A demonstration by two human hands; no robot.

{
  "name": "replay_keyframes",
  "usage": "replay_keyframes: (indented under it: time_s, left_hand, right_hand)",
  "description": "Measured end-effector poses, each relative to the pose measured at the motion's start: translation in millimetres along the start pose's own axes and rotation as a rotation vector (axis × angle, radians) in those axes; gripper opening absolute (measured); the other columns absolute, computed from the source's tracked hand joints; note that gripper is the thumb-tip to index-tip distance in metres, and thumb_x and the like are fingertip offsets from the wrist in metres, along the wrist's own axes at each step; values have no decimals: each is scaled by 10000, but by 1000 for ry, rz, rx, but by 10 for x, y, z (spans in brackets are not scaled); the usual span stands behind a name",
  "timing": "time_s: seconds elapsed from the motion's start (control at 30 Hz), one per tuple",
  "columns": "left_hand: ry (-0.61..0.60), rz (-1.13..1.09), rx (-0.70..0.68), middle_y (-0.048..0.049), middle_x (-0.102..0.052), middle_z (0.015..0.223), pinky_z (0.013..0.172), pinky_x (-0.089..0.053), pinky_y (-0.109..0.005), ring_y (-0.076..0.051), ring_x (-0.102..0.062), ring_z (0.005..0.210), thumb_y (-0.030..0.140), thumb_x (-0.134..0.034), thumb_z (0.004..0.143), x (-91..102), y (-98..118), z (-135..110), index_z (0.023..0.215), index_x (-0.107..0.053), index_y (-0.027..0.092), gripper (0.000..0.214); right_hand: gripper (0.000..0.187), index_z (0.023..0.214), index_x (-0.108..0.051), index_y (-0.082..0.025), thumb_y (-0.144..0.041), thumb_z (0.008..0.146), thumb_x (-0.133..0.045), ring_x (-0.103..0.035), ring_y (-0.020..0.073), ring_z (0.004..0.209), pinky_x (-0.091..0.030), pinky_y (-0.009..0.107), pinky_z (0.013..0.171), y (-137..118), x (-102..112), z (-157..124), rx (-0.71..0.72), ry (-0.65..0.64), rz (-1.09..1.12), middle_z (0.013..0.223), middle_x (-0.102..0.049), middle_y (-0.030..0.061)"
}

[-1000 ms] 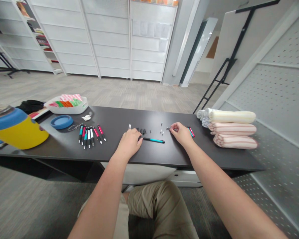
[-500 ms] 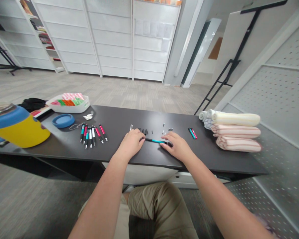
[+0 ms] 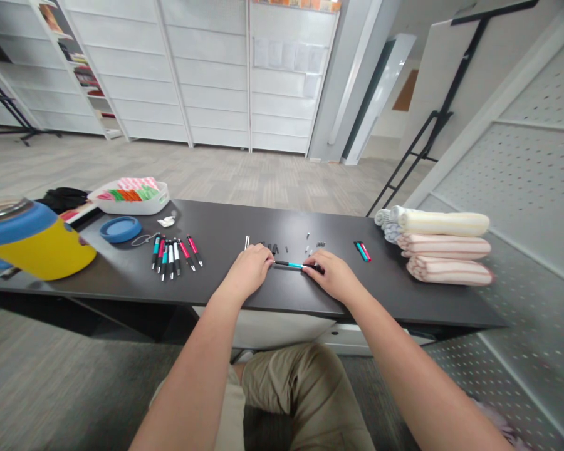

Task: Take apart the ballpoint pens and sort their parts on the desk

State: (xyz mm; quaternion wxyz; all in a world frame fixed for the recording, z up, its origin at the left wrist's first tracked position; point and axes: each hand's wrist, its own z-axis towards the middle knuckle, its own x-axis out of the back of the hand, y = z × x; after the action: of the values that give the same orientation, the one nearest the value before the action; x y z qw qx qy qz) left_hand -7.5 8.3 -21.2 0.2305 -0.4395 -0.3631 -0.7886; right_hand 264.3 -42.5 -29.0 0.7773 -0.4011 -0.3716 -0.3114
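A teal and black pen [image 3: 291,265] lies crosswise between my hands, just above the dark tabletop. My left hand [image 3: 250,269] is closed with thumb and fingertips at the pen's left end. Pinched between thumb and fingers of my right hand [image 3: 333,270] is the pen's black right end. Behind my left hand are short black grips [image 3: 273,248] and two thin white tubes [image 3: 247,240]. Beyond my right hand lie small metal pen parts [image 3: 320,244]. A teal barrel [image 3: 361,251] and a pink barrel [image 3: 365,251] rest farther right.
Several assembled pens [image 3: 170,258] lie to the left. Past them are a blue lid [image 3: 120,229], a yellow and blue container [image 3: 42,241] and a white basket [image 3: 156,203] of colourful packets. Rolled cloths [image 3: 446,245] are stacked on the table's right [image 3: 404,300].
The fingers of my right hand have closed on the pen's right end. The pen has risen slightly at that side. My left hand stays in nearly the same place.
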Motion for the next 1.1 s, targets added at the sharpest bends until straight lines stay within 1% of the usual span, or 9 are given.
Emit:
replay_keyframes:
  time_s: [0.13, 0.23, 0.37, 0.43, 0.6, 0.7, 0.8, 0.97, 1.1]
  left_hand:
    - [68, -88, 18, -79, -693, 990, 908, -513, -363, -223, -648, 956, 209, -545, 995, 21, -9, 7, 935, -688, 192, 156]
    - [136, -246, 120, -71, -728, 985, 885, -524, -353, -221, -673, 927, 246, -540, 989, 27, -2, 20, 986, -713, 198, 180]
    - [68, -570, 289, -65, -781, 1039, 873, -554, -331, -218, -718, 927, 371, -602, 966, -24, 97, 63, 1107, -745, 202, 263]
    - [13, -708, 260, -79, -785, 1091, 915, -553, -335, -225, -725, 975, 436, -621, 961, -81, 188, 93, 1154, -744, 189, 337]
    - [32, -852, 139, -82, -772, 1127, 936, -546, -340, -222, -715, 1009, 477, -502, 1028, -199, 377, 137, 1219, -722, 190, 409]
    - [111, -745, 152, -68, -761, 1093, 918, -536, -325, -208, -704, 1004, 439, -429, 1062, -166, 371, 121, 1136, -713, 194, 382]
    - [156, -491, 142, -64, -743, 1051, 920, -518, -325, -204, -688, 992, 333, -401, 1074, -74, 294, 83, 1072, -677, 194, 309]
    - [-1, 37, 75, -101, -707, 1041, 855, -519, -344, -246, -668, 980, 218, -419, 1054, 22, 183, 24, 1046, -657, 180, 241]
    - [-130, 174, 4, -96, -720, 1064, 877, -520, -335, -253, -675, 1037, 256, -476, 1049, 4, 212, 4, 1064, -660, 192, 196]
  right_hand:
    - [141, 986, -700, -216, -340, 1002, -634, -620, 205, 885, -481, 330, 801, 8, 18, -7, -7, 18, 29, 960, -683, 56]
    - [160, 972, -696, -217, -366, 991, -639, -604, 198, 825, -469, 331, 773, 34, 29, -4, -36, 67, 70, 935, -686, 55]
    - [225, 950, -691, -216, -440, 948, -667, -593, 188, 712, -462, 323, 687, -36, -57, 52, -259, 239, 307, 824, -679, 33]
    - [261, 981, -687, -219, -475, 936, -670, -617, 191, 722, -478, 317, 683, -151, -150, 102, -331, 264, 491, 829, -695, 30]
    - [262, 1017, -690, -232, -480, 936, -663, -682, 204, 849, -535, 325, 773, -433, -349, 195, -224, 122, 731, 979, -750, 48]
    - [269, 1006, -707, -234, -489, 952, -639, -678, 192, 788, -536, 323, 746, -452, -378, 194, -254, 91, 675, 913, -750, 34]
    - [320, 1017, -707, -236, -531, 977, -589, -669, 187, 750, -531, 322, 719, -413, -382, 181, -302, 83, 600, 870, -741, 32]
    - [402, 1183, -622, -232, -560, 950, -622, -652, 181, 755, -520, 309, 700, -395, -400, 201, -306, 149, 641, 900, -715, 32]
    - [429, 1169, -636, -229, -543, 887, -706, -604, 165, 676, -477, 296, 644, -417, -383, 219, -308, 123, 592, 855, -707, 12]
